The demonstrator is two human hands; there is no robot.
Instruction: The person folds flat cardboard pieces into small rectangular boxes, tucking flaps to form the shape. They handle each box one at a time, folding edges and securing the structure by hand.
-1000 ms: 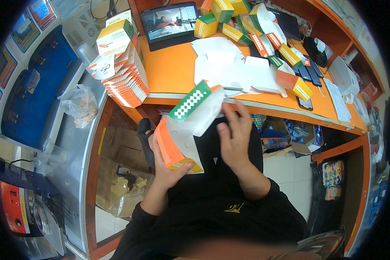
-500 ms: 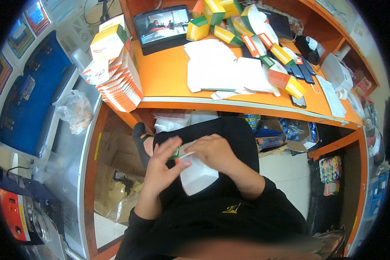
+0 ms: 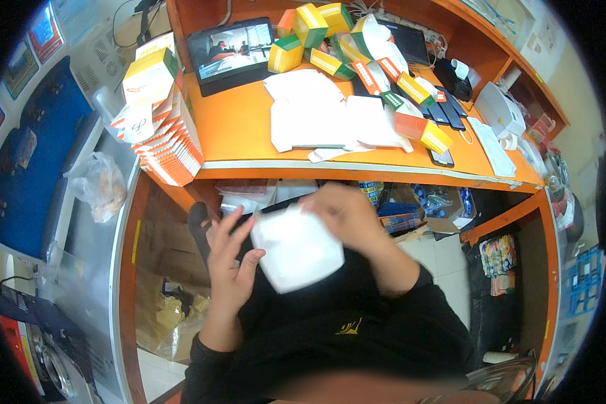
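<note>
A white folded paperboard box (image 3: 298,250), slightly blurred, is held above my lap with its plain white side in view. My right hand (image 3: 343,214) grips its upper right edge, thumb and fingers closed on the board. On the other side, my left hand (image 3: 229,254) has its fingers spread and its thumb close to the box's left edge; whether it touches cannot be made out. Across the orange desk (image 3: 232,138) lie flat white paperboard pieces (image 3: 310,111). Behind them is a heap of formed yellow, green and orange boxes (image 3: 326,64).
A stack of nested orange-and-white cartons (image 3: 168,151) stands at the desk's left end. A tablet (image 3: 230,54) leans at the back. Phones (image 3: 444,111) and a white device (image 3: 501,111) lie to the right. A clear plastic bag (image 3: 97,185) rests on the left counter.
The box has turned so its broad white side shows, and my right hand has moved to its upper right. My left fingers have spread apart. The whole view has shifted slightly.
</note>
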